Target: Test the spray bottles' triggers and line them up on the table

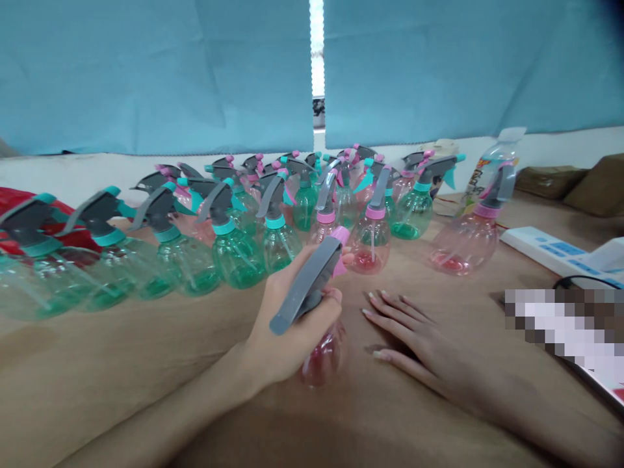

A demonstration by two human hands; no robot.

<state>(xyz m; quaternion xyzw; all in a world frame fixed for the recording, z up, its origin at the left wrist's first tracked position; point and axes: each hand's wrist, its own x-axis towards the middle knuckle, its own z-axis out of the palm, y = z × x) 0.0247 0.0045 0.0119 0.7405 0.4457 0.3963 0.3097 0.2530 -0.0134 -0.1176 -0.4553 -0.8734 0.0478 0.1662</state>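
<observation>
My left hand is wrapped round the neck of a pink spray bottle with a grey trigger head and a pink nozzle. The bottle is upright near the middle of the table, its body partly hidden by my fingers. Flat on the tabletop to its right lies my right hand, fingers spread and holding nothing. Just beyond my hands stand another pink spray bottle and a green spray bottle. A further pink spray bottle stands by itself on the right.
Several green and pink spray bottles fill the back and left of the wooden table. On the right are a white power strip, a clear drink bottle and brown boxes. Red material shows at far left; a blue curtain hangs behind.
</observation>
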